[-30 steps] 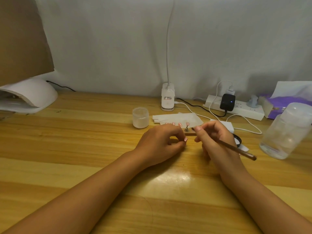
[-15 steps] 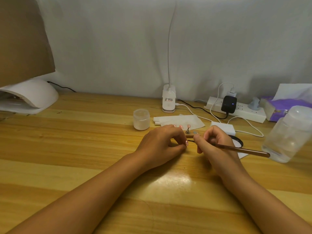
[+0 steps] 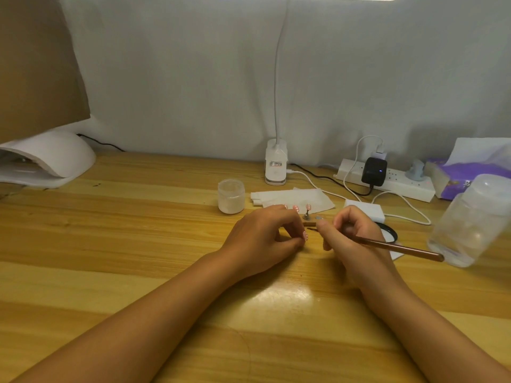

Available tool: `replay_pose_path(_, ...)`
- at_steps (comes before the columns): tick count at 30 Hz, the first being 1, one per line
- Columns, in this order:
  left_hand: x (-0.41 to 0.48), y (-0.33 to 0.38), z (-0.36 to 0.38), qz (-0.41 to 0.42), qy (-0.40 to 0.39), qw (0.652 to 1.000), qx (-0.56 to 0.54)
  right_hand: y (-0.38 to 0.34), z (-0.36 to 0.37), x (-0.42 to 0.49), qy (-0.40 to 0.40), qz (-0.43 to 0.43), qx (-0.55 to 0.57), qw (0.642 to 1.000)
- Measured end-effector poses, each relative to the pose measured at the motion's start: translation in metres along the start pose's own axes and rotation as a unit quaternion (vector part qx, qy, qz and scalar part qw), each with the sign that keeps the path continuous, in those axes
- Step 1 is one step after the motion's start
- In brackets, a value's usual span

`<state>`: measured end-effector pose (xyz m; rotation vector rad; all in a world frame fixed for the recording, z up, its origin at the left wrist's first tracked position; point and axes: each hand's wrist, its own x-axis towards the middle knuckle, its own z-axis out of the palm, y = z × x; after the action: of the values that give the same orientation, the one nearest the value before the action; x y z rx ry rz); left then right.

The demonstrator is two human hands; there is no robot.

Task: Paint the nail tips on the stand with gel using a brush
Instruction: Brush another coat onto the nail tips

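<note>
At the far left, a white domed lamp (image 3: 49,158) sits at the counter (image 3: 138,244) edge, well apart from both hands; between it and the left hand the wood is smooth, glossy and striped. The left hand (image 3: 262,239) rests on the counter, its grip closed: thumb and fingers pinch one small pink nail tip (image 3: 388,235) with white dots. Behind this grip, to its left, stands a round frosted jar (image 3: 231,196), and folded white paper (image 3: 293,197) lies flat behind the knuckles. Just beyond the fingers the stand (image 3: 392,224), a thin brown bar, carries more pink nail tips on small metal posts; most of it is hidden by the hand. Far behind, a white clip light (image 3: 275,168) rises on a bending neck. The right hand (image 3: 356,239) is just beside the left, its grip curled around a brush (image 3: 398,248). The handle is thin, brown and shiny, and points right and toward the person; the dark tip almost reaches the held nail tip, but contact I cannot tell. Right of this grip lie a black ring (image 3: 388,230), a white block (image 3: 365,210), a power strip (image 3: 387,183) with cables, and a clear plastic bottle (image 3: 470,225) near the brush end.
</note>
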<state>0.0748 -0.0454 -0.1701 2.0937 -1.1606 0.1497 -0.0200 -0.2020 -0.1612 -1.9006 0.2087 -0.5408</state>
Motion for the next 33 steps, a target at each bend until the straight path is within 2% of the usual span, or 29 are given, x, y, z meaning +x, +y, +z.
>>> replay_pose_path(6, 0.0004, 0.0012, -0.0006, 0.000, 0.001, 1.000, 0.004, -0.0007, 0.0014, 0.0000, -0.046, 0.011, -0.050, 0.998)
replay_pose_path(13, 0.0000, -0.0004, 0.0000, -0.004, 0.005, 1.000, -0.008, 0.0004, -0.0022, 0.0006, 0.033, 0.056, 0.011, 0.998)
replay_pose_path(22, -0.0006, -0.0008, 0.0013, 0.002, 0.015, 1.000, 0.006, -0.0062, 0.0029, -0.0014, -0.023, 0.045, -0.005, 0.999)
replay_pose_path(30, -0.0008, 0.0025, -0.0011, 0.006, 0.008, 1.000, 0.015, -0.0005, 0.0027, 0.0005, 0.011, 0.050, -0.054, 0.997)
replay_pose_path(33, -0.0007, 0.0028, -0.0010, 0.004, 0.005, 1.000, 0.017, -0.0010, 0.0007, 0.0009, 0.016, 0.057, -0.034, 0.998)
